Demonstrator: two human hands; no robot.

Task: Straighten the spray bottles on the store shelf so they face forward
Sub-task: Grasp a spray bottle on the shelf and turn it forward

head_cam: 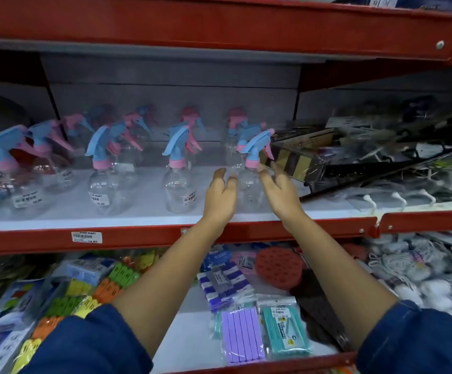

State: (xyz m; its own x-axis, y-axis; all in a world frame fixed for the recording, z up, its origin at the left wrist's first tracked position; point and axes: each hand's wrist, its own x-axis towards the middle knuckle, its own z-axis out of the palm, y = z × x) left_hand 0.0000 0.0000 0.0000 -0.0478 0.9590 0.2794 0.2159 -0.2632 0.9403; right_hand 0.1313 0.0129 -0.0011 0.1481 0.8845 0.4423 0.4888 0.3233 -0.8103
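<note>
Shelf: red-edged white metal store shelf carries the bottle rows.
Bottle: clear plastic spray bottle with blue-pink trigger, rightmost front, between both hands.
Hands: left hand and right hand spread, flanking it.
Tip: grip low, twist gently.

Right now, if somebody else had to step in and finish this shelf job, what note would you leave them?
Left hand: open, beside the rightmost front spray bottle, on its left; contact unclear.
Right hand: open, on that bottle's right side, not gripping.
Bottles: clear, blue-and-pink triggers, standing in rows on the white shelf, more behind each front one.
Done: cannot tell; all stand upright, front triggers angled roughly alike.
Left: turn the bottle between the hands to face front, then check the bottle with the price sticker and the ones further left. The packaged goods crowd the right end.
</note>
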